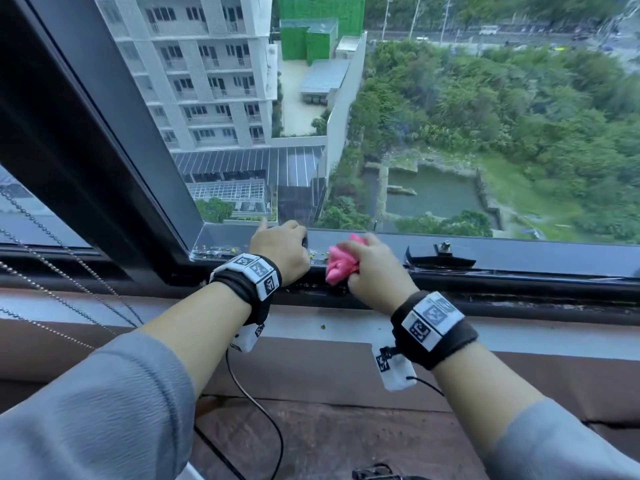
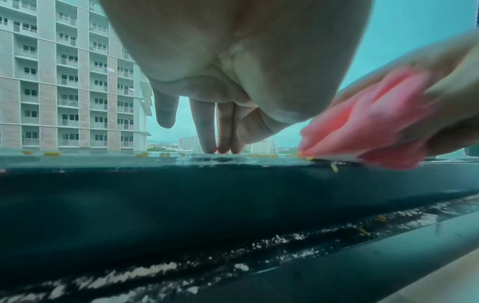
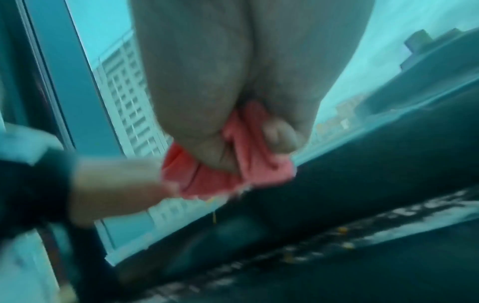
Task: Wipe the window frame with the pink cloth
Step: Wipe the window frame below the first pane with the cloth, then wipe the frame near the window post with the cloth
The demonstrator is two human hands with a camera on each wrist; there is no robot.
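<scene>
The pink cloth is bunched in my right hand, which grips it and holds it down on the top of the dark lower window frame. In the right wrist view, blurred, my fingers curl round the cloth. Just to its left my left hand rests on the same rail. The left wrist view shows its straight fingers with their tips on the frame, and the cloth touching the rail beside them.
Small yellow specks lie on the rail near the corner by the dark upright frame post. A black latch bracket sits on the rail to the right. Bead chains hang at left. The track below carries white flecks.
</scene>
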